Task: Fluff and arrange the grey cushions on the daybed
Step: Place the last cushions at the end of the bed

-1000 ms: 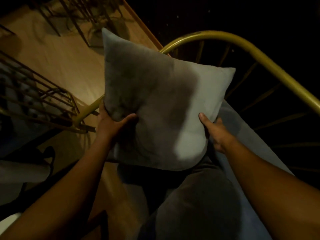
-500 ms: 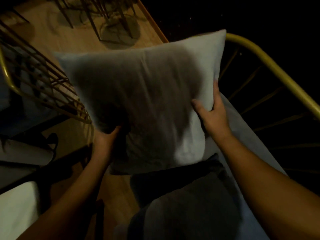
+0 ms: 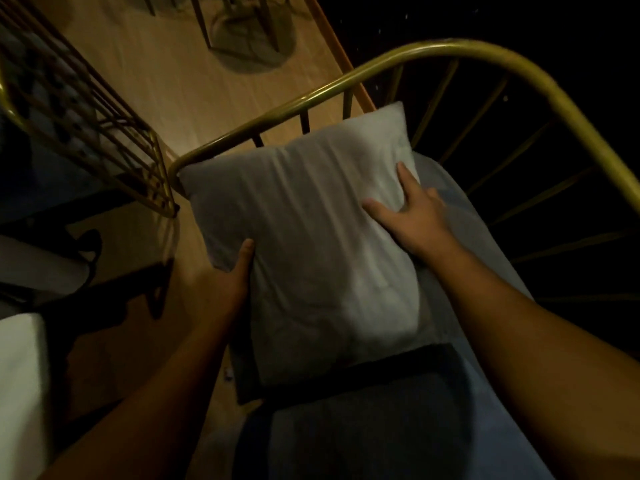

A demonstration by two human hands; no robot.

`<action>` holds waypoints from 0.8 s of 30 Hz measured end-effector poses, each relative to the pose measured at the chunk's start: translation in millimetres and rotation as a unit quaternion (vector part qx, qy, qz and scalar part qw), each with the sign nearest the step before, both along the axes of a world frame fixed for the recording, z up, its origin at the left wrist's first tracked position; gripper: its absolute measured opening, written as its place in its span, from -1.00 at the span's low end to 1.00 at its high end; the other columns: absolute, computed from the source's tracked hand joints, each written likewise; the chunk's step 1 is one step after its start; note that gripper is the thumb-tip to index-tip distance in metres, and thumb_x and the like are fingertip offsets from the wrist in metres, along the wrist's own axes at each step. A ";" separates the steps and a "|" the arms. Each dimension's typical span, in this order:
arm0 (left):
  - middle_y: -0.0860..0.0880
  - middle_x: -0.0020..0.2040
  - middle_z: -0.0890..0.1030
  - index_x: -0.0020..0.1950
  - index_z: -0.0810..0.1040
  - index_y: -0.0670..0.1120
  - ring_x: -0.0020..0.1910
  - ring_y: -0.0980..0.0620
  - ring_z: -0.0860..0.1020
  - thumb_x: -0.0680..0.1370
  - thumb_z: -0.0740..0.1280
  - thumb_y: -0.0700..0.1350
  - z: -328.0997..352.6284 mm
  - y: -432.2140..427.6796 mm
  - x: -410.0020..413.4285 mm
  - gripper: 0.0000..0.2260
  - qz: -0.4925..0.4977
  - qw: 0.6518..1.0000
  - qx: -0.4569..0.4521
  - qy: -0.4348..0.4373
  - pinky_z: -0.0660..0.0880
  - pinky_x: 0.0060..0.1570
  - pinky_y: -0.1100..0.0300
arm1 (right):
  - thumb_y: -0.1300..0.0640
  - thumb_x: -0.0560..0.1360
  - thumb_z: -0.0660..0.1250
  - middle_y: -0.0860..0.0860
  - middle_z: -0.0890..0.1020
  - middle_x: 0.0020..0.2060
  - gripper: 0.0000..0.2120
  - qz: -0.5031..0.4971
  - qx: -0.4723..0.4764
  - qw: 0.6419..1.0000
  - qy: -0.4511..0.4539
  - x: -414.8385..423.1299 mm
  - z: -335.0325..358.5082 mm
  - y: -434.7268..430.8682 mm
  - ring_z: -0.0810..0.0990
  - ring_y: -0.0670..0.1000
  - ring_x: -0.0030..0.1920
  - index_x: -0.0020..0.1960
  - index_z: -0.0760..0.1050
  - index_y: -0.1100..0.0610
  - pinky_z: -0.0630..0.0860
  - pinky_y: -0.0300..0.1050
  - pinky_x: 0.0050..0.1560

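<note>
A light grey square cushion (image 3: 311, 244) lies at the end of the daybed mattress (image 3: 485, 244), its far edge against the gold curved rail (image 3: 346, 81). My left hand (image 3: 228, 282) grips the cushion's left edge, thumb on top. My right hand (image 3: 412, 216) grips the cushion's upper right side, the index finger and thumb spread on top. A second, darker grey cushion (image 3: 374, 427) lies nearer to me on the mattress, its far edge under the first one.
A gold wire-frame piece of furniture (image 3: 86, 116) stands on the wooden floor (image 3: 194, 84) to the left. A white surface (image 3: 20, 382) sits at lower left. A stand's thin legs (image 3: 242, 26) and shadow show at the top. Right of the rail is dark.
The cushion was held up in the air and turned between my hands; now it has come down flat onto the mattress against the rail, both hands still on it.
</note>
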State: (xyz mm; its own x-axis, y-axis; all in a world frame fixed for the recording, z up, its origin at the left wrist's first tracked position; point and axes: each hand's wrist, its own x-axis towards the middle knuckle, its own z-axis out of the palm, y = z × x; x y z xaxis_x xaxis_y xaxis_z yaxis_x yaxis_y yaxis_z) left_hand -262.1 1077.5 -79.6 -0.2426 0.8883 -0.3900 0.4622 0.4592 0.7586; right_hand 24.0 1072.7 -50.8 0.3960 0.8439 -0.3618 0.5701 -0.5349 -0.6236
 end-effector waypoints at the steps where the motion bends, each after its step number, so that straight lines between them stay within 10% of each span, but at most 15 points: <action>1: -0.03 0.48 0.32 0.49 0.17 0.03 0.45 -0.06 0.29 0.40 0.25 0.38 -1.0 7.5 -3.5 -0.23 -0.008 1.000 0.003 0.022 0.14 0.42 0.15 | -0.45 0.30 0.25 0.16 0.17 0.48 -0.13 0.009 -0.009 1.000 0.003 -1.6 -5.3 8.5 0.18 0.26 0.45 0.48 -0.06 -0.27 0.21 0.18 0.39; 5: -0.18 0.36 0.47 0.39 0.29 0.02 0.33 -0.20 0.45 0.29 0.21 0.50 -25.9 18.5 -18.7 -0.18 -0.041 0.992 -0.033 0.115 0.38 0.32 -0.15 | -0.48 0.30 0.21 0.15 0.03 0.53 -0.10 0.085 -0.120 0.989 -0.018 -15.8 -37.9 18.8 0.07 0.29 0.49 0.49 -0.13 -0.27 0.12 0.24 0.45; 13: -0.06 0.57 -0.25 0.47 -0.16 0.32 0.52 -0.33 -0.15 0.43 0.14 0.40 -31.5 5.4 24.0 -0.27 -0.172 0.959 -0.096 0.204 -0.10 0.48 -0.20 | -0.51 0.33 0.06 0.00 -0.06 0.56 -0.17 0.085 -0.075 0.983 -0.144 -36.0 -61.8 0.1 -0.05 0.18 0.53 0.49 -0.11 -0.24 -0.11 0.24 0.48; 24: -0.25 0.49 0.24 0.41 0.34 -0.08 0.49 -0.25 0.17 0.44 0.19 0.20 2.4 -33.3 54.8 -0.39 -0.344 0.920 0.016 0.187 0.18 0.43 -0.18 | -0.49 0.31 0.17 0.01 0.09 0.54 -0.12 -0.033 -0.101 0.993 -0.049 -13.9 -33.8 -97.9 0.09 0.14 0.51 0.50 0.00 -0.16 0.04 0.22 0.47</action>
State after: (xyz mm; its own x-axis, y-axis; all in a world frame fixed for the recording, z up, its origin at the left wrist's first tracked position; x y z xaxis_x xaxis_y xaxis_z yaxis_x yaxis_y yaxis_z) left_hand -207.3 1044.2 -77.2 0.2701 0.8910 -0.3649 0.8664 -0.0596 0.4958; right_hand 10.1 974.8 -84.5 0.4897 0.7293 -0.4779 0.5820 -0.6815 -0.4437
